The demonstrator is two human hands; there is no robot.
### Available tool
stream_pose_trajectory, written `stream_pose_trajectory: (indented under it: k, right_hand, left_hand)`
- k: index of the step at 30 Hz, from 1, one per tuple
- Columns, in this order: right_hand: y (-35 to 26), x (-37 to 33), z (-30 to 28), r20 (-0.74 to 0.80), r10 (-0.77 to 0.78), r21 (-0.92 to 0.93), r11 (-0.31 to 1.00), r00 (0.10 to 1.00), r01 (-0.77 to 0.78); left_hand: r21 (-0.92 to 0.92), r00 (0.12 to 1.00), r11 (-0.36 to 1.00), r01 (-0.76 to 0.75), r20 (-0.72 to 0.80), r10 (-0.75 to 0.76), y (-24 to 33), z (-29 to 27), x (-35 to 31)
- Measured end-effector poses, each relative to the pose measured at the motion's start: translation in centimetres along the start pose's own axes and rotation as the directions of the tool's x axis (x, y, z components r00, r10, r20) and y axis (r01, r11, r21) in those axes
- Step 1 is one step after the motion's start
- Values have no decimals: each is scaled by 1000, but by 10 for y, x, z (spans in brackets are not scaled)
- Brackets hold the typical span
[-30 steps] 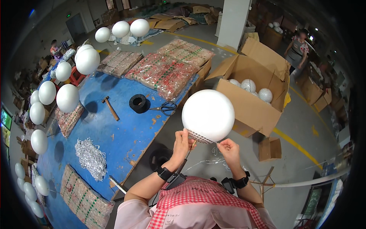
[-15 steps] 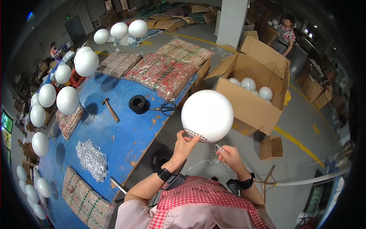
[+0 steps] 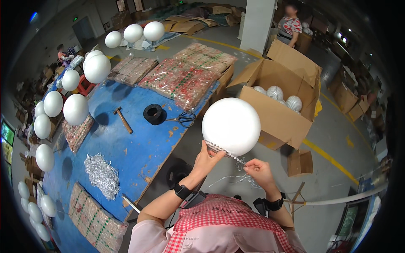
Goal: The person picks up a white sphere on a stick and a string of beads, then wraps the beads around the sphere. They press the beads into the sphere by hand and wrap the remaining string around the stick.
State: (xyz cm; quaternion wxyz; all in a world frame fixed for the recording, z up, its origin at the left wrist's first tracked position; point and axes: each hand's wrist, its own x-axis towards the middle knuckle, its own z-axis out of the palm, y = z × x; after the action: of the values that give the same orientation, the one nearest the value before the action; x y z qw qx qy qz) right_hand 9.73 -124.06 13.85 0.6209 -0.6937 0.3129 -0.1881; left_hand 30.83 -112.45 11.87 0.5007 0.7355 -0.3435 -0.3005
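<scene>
White foam is what we have in hand: a big ball [image 3: 231, 126] held up just right of the blue table [image 3: 126, 143], in front of the open box [image 3: 278, 114]. Our left hand [image 3: 206, 159] cups the ball's underside, fingers closed on the bead string [image 3: 223, 150] and pressing it against the foam. Our right hand [image 3: 258, 170], just below and right of the ball, is pinched narrow on the string's loose end. A second ago that hand sat right under the ball; it has since dropped down and away, so the string now runs taut off the ball's lower edge, which we judge to mean one more stretch is being drawn snug along the surface. The ball itself has barely shifted. On the table left of the ball lie scissors [image 3: 183, 119], a black tape roll [image 3: 153, 114], a hammer [image 3: 122, 119] and a silver bead pile [image 3: 102, 175].
</scene>
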Motion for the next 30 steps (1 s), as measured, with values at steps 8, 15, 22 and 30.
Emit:
stream_pose_trajectory:
  k: [8, 15, 22, 30]
  right_hand:
    - [-26, -18, 1, -156, -108, 125, 984, 982, 128]
    - [-48, -31, -1, -29, 21, -226, 974, 999, -27]
    - [-37, -22, -2, 32, 4, 45, 999, 999, -6]
    - [-23, -6, 0, -106, 26, 0, 1000, 994, -27]
  left_hand:
    - [-126, 991, 989, 82, -93, -94, 0, 5, -3]
    - [-147, 990, 987, 60, -120, -78, -6, 7, 0]
    - [-246, 991, 968, 42, -113, -72, 4, 5, -5]
    - [-381, 989, 922, 69, -97, -114, 1, 4, -5]
